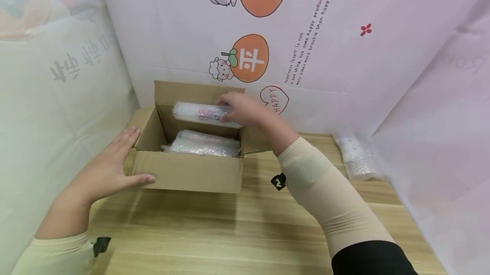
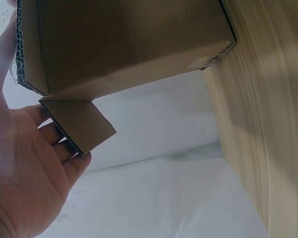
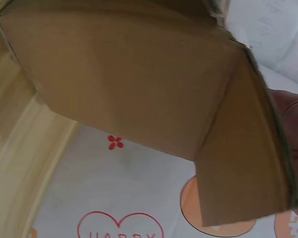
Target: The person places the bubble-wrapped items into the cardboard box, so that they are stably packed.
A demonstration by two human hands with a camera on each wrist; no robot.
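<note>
My right hand grips the right end of a bubble-wrapped package with a pink patch, at the far side of an open cardboard box. Inside the box lies more bubble wrap. At the box's left corner rests my left hand, fingers extended over the side flap and thumb on the front flap. The left wrist view shows the palm, with the flap partly covering the fingers. In the right wrist view, the box's flaps hide most of the right hand and the package.
Another bubble-wrapped bundle lies at the right of the wooden table, by the side wall. Behind the box rises a printed white sheet. More sheeting flanks the left side, close to my left hand.
</note>
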